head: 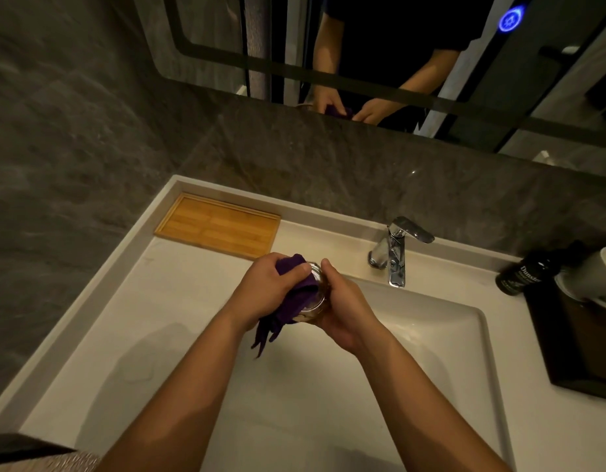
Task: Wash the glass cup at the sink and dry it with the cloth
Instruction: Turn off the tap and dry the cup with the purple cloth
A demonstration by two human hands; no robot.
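Purple cloth (296, 294) is already bunched against the glass cup (316, 291), so you look to be well into the drying part. You've got the cup up in the air between both hands, over the edge where the white bench (179, 321) meets the sink (465, 342), left of the faucet (395, 250).

Your right hand (345, 318) is wrapped around the cup's wall from the right, fingers closed on the glass. Your left hand (267, 291) is curled shut on the cloth, thumb pressing it at the rim, with loose ends hanging below.

What matters next, I reckon: the cup's long axis lies tipped over, mouth facing left toward the cloth hand, base toward your right palm. So the left hand does the wiping and the right one just turns the glass.

Can't tell how far the cloth reaches inside, or whether water is left on it.
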